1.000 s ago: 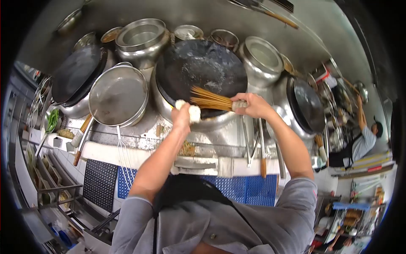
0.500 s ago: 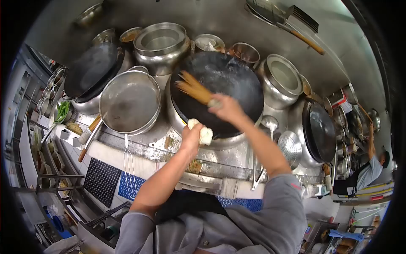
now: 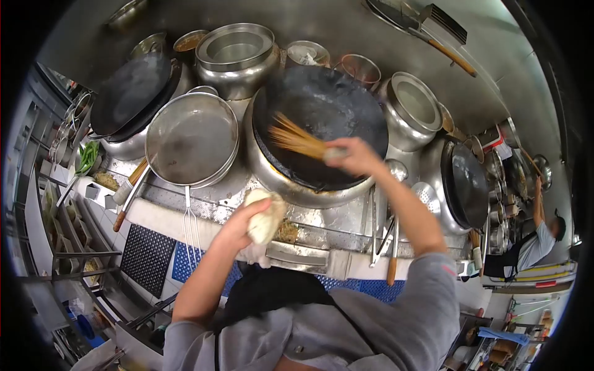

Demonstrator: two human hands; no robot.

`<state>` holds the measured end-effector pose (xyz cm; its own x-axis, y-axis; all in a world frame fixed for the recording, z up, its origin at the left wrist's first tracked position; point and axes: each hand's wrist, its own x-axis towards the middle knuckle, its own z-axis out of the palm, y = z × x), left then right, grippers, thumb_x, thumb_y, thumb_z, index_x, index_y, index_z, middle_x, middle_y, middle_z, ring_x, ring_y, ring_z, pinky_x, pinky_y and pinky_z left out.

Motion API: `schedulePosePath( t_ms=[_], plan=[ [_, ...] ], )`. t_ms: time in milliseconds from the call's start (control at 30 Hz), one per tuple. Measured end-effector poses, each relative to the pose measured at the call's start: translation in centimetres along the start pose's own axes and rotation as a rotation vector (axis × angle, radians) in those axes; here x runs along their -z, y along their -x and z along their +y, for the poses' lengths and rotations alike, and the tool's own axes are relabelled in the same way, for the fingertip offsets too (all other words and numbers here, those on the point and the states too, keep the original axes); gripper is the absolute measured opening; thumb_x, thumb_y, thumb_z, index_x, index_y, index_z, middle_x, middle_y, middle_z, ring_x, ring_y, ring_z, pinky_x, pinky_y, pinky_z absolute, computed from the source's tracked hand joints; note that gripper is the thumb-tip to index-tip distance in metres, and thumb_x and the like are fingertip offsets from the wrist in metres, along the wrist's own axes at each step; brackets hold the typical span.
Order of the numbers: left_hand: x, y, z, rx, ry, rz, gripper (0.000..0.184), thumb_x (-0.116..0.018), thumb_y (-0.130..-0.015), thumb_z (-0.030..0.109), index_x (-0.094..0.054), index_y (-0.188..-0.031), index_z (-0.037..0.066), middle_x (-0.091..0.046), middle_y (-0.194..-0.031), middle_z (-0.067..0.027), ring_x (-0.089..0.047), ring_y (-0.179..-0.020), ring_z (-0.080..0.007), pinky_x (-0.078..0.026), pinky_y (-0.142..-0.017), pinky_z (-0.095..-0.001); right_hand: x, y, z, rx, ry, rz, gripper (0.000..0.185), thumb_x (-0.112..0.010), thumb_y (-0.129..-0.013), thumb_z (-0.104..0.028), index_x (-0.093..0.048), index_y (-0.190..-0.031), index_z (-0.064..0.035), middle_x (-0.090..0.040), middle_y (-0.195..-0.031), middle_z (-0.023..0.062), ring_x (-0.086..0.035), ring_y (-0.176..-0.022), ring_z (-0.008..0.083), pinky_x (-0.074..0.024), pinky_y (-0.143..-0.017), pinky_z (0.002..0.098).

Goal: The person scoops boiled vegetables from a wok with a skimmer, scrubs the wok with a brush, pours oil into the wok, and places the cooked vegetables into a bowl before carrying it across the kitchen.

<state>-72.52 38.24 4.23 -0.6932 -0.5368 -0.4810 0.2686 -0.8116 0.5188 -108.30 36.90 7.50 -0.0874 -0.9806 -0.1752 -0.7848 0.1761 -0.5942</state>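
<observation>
In my right hand (image 3: 354, 157) is the bound end of a bamboo wok brush (image 3: 297, 137). Its splayed bristles point left over the inside of the large dark wok (image 3: 334, 102), which rests on the middle burner. My left hand (image 3: 242, 224) is closed on a folded pale cloth (image 3: 266, 216). Hand and cloth are in front of the wok's near-left side, apart from its rim, above the front edge of the range. Whether the bristle tips touch the wok is hard to tell.
A large strainer (image 3: 192, 139) lies left of the wok, with a second wok (image 3: 131, 96) beyond it. Metal pots (image 3: 238, 49) line the back. At right are a perforated ladle (image 3: 427, 198) and another wok (image 3: 470, 185). A co-worker (image 3: 538, 241) stands far right.
My left hand and the cloth have moved down and left, away from the wok's near rim. The brush in my right hand has shifted right.
</observation>
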Motion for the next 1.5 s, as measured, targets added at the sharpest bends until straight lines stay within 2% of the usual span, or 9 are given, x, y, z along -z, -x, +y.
schedulePosePath(
  t_ms=[67,233,533,567,733,1067,1167,1267,1500],
  plan=[
    [2.2,3.7,0.9,-0.086,0.012,-0.019,0.049,-0.075,-0.081,0.023,-0.056,-0.12,-0.001,-0.067,-0.101,-0.0121,-0.068,-0.084,-0.0218,-0.059,-0.074,-0.0321,6.0,-1.1,3.6,-0.276,0.579,0.215,0.042,-0.073,-0.079,-0.039,-0.07,-0.117,-0.0213,-0.071,-0.105,0.0183,-0.069,-0.097,0.0369,-0.055,-0.085,0.0459],
    [4.5,8.2,3.3,-0.27,0.124,0.074,0.06,-0.078,-0.075,0.028,-0.055,-0.121,-0.003,-0.066,-0.095,-0.0146,-0.068,-0.076,-0.0237,-0.06,-0.063,-0.0296,4.9,-7.7,-0.1,-0.302,0.207,1.086,0.039,-0.07,-0.082,-0.039,-0.068,-0.112,-0.0146,-0.071,-0.094,0.0219,-0.069,-0.087,0.0412,-0.055,-0.079,0.0495],
    [12.8,17.3,1.3,-0.524,0.19,0.299,0.076,-0.08,-0.071,0.028,-0.047,-0.129,-0.008,-0.059,-0.117,-0.0183,-0.061,-0.109,-0.0317,-0.05,-0.101,-0.0365,-0.4,-2.3,-0.3,0.052,0.317,0.192,0.055,-0.079,-0.074,-0.037,-0.066,-0.124,-0.019,-0.072,-0.104,0.0155,-0.069,-0.098,0.0332,-0.0537,-0.087,0.0436],
    [10.0,17.3,1.3,-0.679,0.266,0.574,0.065,-0.074,-0.078,0.032,-0.05,-0.126,-0.005,-0.066,-0.098,-0.0192,-0.07,-0.074,-0.0265,-0.062,-0.059,-0.0307,2.8,-2.5,0.3,-0.206,0.562,0.179,0.05,-0.075,-0.078,-0.036,-0.065,-0.124,-0.0185,-0.071,-0.104,0.0173,-0.069,-0.095,0.0335,-0.0542,-0.084,0.0463],
    [10.0,18.7,2.6,-0.673,0.278,0.46,0.056,-0.073,-0.08,0.029,-0.053,-0.121,-0.004,-0.067,-0.098,-0.0162,-0.071,-0.075,-0.0262,-0.063,-0.063,-0.0308,4.2,-7.3,1.0,-0.394,0.279,1.106,0.041,-0.068,-0.085,-0.033,-0.065,-0.121,-0.0116,-0.07,-0.093,0.024,-0.068,-0.089,0.0429,-0.0547,-0.078,0.0503],
    [12.0,19.1,1.5,-0.678,0.16,0.501,0.061,-0.074,-0.079,0.03,-0.053,-0.126,-0.003,-0.067,-0.102,-0.0172,-0.07,-0.075,-0.0266,-0.062,-0.059,-0.0313,1.1,-1.3,-0.4,0.143,0.313,0.06,0.047,-0.076,-0.076,-0.032,-0.067,-0.12,-0.0177,-0.071,-0.108,0.0149,-0.068,-0.098,0.0357,-0.0542,-0.088,0.0449],
    [11.8,20.8,1.7,-0.703,0.122,0.486,0.06,-0.073,-0.081,0.033,-0.053,-0.126,-0.001,-0.068,-0.103,-0.0154,-0.071,-0.075,-0.0247,-0.062,-0.058,-0.031,6.2,-2.1,3.2,-0.322,0.801,0.546,0.031,-0.066,-0.083,-0.026,-0.069,-0.11,-0.0103,-0.072,-0.095,0.0174,-0.071,-0.09,0.0322,-0.057,-0.078,0.0449],
    [12.3,19.2,2.4,-0.734,0.202,0.479,0.057,-0.069,-0.085,0.04,-0.054,-0.126,0.002,-0.068,-0.104,-0.0136,-0.071,-0.074,-0.0237,-0.062,-0.058,-0.0305,3.6,-5.7,1.9,-0.5,0.358,0.925,0.03,-0.066,-0.082,-0.025,-0.068,-0.108,-0.0089,-0.072,-0.097,0.0182,-0.07,-0.093,0.035,-0.0568,-0.081,0.0448],
    [12.7,19.4,1.9,-0.705,0.192,0.518,0.058,-0.066,-0.088,0.041,-0.052,-0.13,0.004,-0.065,-0.114,-0.015,-0.069,-0.095,-0.0278,-0.062,-0.073,-0.0344,-2.1,2.1,-6.0,0.055,0.046,0.049,0.052,-0.078,-0.074,-0.035,-0.067,-0.122,-0.0173,-0.07,-0.11,0.019,-0.065,-0.108,0.0375,-0.0485,-0.098,0.0432]
  ],
)
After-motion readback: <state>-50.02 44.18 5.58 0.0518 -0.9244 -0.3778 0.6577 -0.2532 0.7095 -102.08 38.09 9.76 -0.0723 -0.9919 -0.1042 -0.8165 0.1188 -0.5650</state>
